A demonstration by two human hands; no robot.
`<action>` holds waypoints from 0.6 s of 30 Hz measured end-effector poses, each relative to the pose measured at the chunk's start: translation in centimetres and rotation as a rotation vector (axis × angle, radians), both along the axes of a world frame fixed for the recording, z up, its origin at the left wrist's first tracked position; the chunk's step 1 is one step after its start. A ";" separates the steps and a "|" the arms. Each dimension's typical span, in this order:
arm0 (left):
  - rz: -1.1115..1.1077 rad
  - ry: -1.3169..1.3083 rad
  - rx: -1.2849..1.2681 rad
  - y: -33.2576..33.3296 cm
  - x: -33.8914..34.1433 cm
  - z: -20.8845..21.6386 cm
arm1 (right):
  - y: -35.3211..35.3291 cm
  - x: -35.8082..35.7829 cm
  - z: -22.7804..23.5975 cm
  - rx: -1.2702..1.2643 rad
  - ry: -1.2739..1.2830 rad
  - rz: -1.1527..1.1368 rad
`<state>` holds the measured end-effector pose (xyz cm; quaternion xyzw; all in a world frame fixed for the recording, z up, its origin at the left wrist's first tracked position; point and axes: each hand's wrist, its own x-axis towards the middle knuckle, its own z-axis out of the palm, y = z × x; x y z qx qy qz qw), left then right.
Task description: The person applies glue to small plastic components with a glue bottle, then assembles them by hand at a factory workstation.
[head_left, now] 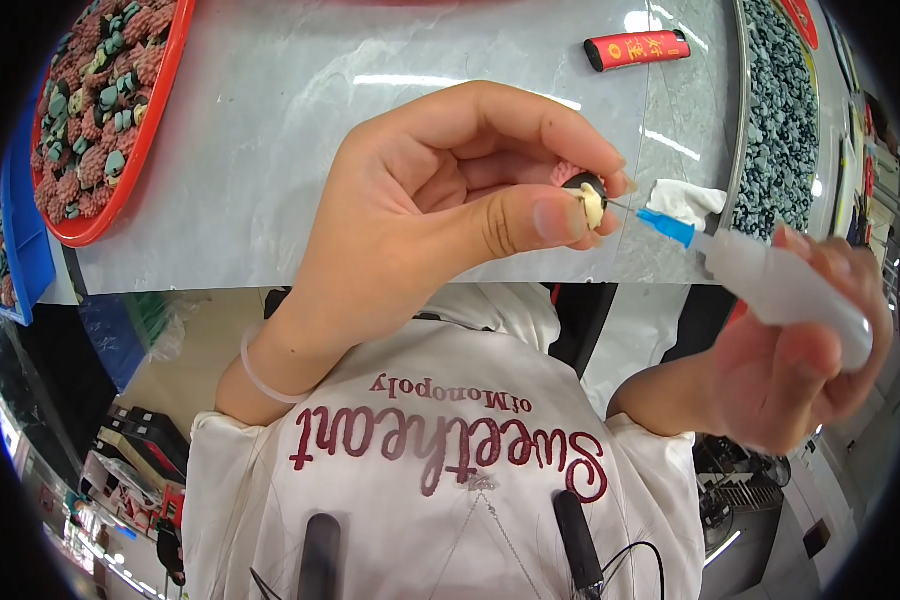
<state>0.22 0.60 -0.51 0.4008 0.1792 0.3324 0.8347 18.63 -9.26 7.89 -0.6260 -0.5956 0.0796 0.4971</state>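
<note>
Between the thumb and fingers of my left hand (420, 180) is a small figurine piece (592, 200) in pink, black and cream, partly hidden by the fingertips. My right hand (800, 370) is wrapped round a translucent squeeze bottle (790, 285), which tilts toward the left hand. The bottle ends in a blue needle tip (667, 228). Its thin metal needle reaches the cream and black side of the piece; whether it touches, I cannot tell. Both hands are over the table's near edge, the right one slightly blurred.
A red tray (160, 130) of pink, black and teal pieces stands at the left, beside a blue bin (32, 270). A metal-rimmed tray (741, 110) holds many small grey-blue pieces at the right. On the grey table (270, 60) lie a red lighter (638, 49) and a crumpled white tissue (685, 203).
</note>
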 end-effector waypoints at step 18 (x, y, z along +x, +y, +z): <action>0.007 0.052 -0.084 -0.1 0.3 0.8 | -0.2 2.1 -2.4 -0.054 0.452 0.186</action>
